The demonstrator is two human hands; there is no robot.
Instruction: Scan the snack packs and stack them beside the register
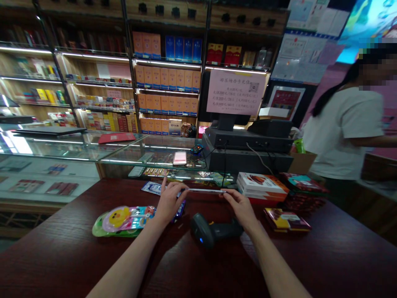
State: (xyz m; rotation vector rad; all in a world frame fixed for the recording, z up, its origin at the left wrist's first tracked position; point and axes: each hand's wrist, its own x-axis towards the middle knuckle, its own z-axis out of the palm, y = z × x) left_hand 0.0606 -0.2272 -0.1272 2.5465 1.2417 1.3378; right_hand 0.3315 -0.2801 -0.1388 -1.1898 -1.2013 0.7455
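Observation:
Both hands pinch a thin, flat, pale item [204,191] by its ends, above the dark wooden counter [173,273]. It is seen edge-on, so its kind does not show. My left hand [169,200] grips one end with the index finger and thumb. At the other end are the closed fingertips of my right hand [240,205]. A black barcode scanner [203,231] with a blue light lies between my forearms. Partly behind my left hand are a blue-and-white packet [151,188] and a dark purple wrapper [180,211]. Left of it lie colourful packages [120,217] with a yellow duck face.
White-and-orange boxes [262,185] are stacked at right, beside dark red packs [304,188] and yellow-and-maroon packs [287,219]. Behind stand a glass display case [120,155] and a register monitor bearing a paper sign [234,92]. A person in a white shirt [341,124] stands at right.

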